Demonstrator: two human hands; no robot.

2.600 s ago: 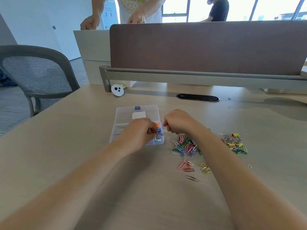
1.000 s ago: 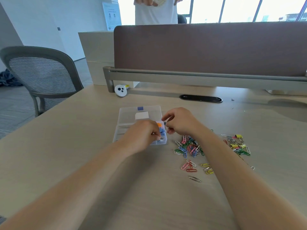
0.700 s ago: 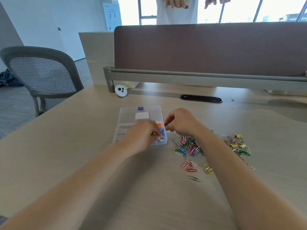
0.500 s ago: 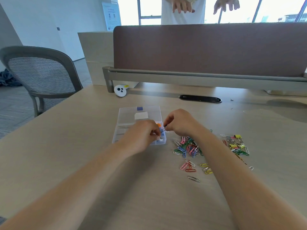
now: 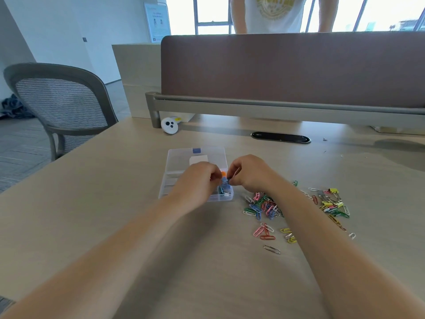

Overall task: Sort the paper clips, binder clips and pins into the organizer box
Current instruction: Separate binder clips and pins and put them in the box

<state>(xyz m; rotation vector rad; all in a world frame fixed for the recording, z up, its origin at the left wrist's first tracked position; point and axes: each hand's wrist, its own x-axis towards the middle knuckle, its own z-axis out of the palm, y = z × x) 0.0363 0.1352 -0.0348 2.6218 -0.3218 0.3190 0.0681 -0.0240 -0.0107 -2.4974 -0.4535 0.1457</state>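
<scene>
**Both hands at organizer box, small clip pinched**

Head view: clear organizer box (image 5: pixel 184 157) sits mid-table (image 5: pixel 115 203), lid open. Left hand (image 5: pixel 197 180) curled over box's near-right compartments, fingertips pinched; what it holds, can't tell. Right hand (image 5: pixel 248 173) just beside box's right edge, thumb & forefinger clamped on small blue clip (image 5: pixel 226 180). Loose paper clips (image 5: pixel 262 206) piled right of box; binder clips (image 5: pixel 333 203) w/ more clips farther right, well apart from box.

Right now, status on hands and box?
Both hands, left and right, pinching something small over organizer box. Paper clip pile unsorted beside it. Nothing obstructing.
</scene>
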